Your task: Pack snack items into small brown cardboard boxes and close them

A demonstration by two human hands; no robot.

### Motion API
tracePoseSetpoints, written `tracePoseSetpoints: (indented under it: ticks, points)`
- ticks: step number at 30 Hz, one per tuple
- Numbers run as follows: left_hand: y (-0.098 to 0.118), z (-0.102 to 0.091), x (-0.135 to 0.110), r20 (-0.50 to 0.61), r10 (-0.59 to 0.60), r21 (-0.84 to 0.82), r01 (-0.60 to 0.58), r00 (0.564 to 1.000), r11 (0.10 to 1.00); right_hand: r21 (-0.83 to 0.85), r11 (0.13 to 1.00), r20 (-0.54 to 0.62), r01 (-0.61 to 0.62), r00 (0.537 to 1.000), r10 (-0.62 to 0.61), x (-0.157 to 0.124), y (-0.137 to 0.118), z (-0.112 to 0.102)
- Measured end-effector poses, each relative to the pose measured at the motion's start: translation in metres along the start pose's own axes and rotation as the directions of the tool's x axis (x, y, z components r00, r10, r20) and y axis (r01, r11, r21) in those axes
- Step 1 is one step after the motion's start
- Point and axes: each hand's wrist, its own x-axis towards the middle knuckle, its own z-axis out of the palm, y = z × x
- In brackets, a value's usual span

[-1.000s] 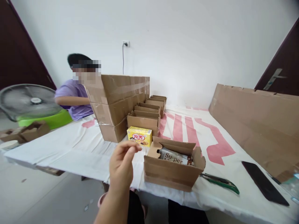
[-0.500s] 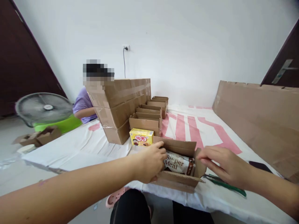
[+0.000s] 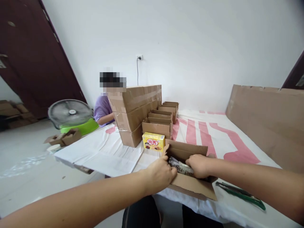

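Note:
An open cardboard box (image 3: 193, 186) sits at the near edge of the table, its flaps standing up. Inside lies a pale packet (image 3: 181, 169) with brown "Su-per" lettering, partly covered by my hands. My left hand (image 3: 161, 172) is closed over the left end of the box, fingers curled in at the rim. Reaching in from the right, my right hand (image 3: 199, 165) has curled fingers on the packet. A yellow snack box (image 3: 154, 142) stands just behind the cardboard box, on its left.
Sealed cartons (image 3: 134, 118) form a stacked wall, with open boxes (image 3: 158, 129) lined up beside it. A green tool like a cutter (image 3: 244, 194) lies at right. A cardboard sheet (image 3: 266, 123) stands beyond. A person in purple (image 3: 102, 109) sits behind the stack near a fan (image 3: 71, 112).
My right hand has moved left from outside the box's right end to the packet inside. My left hand stays on the left end. The camera view has swung left.

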Motion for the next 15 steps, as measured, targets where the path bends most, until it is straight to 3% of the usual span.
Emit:
tracePoseSetpoints:
  ticks: [4, 8, 12, 15]
  points:
    - [0.004, 0.003, -0.003, 0.007, -0.045, -0.073, 0.045, 0.999, 0.996, 0.092, 0.996, -0.041, -0.012, 0.999, 0.016, -0.005, 0.000, 0.005]
    - [0.000, 0.008, -0.009, -0.047, -0.095, -0.084, 0.091, 0.994, 0.992, 0.066, 0.998, -0.240, 0.008, 0.971, 0.008, -0.013, 0.001, -0.009]
    - [-0.014, 0.013, -0.026, -0.059, -0.173, -0.090, 0.167, 0.983, 0.982, 0.116, 0.993, -0.481, -0.012, 0.874, 0.067, -0.037, 0.009, -0.045]
    - [-0.028, 0.020, -0.047, -0.046, -0.241, -0.072, 0.237, 0.969, 0.969, 0.248, 0.969, -0.634, 0.019, 0.759, 0.147, -0.057, 0.021, -0.069]
